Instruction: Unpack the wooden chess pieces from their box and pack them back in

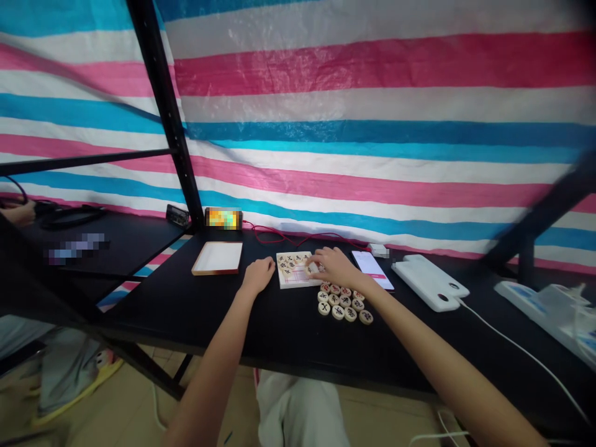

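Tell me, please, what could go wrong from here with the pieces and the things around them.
The right hand is over the box, with the loose pieces close by its wrist; drawing back low, it might knock them out of place. The phone lies just beyond that wrist, so a sideways swing could nudge it. The left hand is close beside the box; a bump there may jostle the pieces inside.
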{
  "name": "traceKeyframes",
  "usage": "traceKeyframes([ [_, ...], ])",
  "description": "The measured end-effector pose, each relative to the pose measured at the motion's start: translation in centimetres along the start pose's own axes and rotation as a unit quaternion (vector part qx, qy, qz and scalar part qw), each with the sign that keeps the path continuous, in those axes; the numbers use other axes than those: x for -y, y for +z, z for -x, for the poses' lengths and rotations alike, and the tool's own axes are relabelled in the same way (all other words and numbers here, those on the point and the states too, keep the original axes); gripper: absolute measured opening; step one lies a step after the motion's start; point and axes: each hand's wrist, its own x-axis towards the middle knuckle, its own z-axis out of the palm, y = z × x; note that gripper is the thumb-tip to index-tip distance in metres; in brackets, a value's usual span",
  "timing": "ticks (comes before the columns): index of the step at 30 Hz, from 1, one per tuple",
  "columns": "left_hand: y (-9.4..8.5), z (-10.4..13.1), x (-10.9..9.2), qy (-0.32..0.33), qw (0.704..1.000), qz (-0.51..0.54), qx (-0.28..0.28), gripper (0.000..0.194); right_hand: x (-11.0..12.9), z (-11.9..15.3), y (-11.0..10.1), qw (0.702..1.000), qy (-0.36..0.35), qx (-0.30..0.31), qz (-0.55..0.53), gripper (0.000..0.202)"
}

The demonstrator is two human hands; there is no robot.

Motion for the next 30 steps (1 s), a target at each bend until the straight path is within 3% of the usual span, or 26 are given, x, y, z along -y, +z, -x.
traceKeyframes([
  [5,0.0,0.0,0.1,0.009,1.0,0.001,-0.004,0.033,2.6,6.5,-1.3,0.997,-0.059,0.013,-0.042,0.024],
  [9,0.1,-0.1,0.2,0.012,1.0,0.005,-0.01,0.033,3.6,9.3,-0.7,0.998,-0.053,0.01,-0.042,0.024],
  [23,0.2,0.0,0.4,0.017,1.0,0.01,-0.015,0.032,4.2,10.6,2.3,0.998,-0.029,-0.051,0.011,0.029],
  [30,0.2,0.0,0.3,0.013,1.0,0.007,-0.011,0.032,4.6,10.1,0.8,0.996,-0.019,-0.078,-0.037,0.029],
])
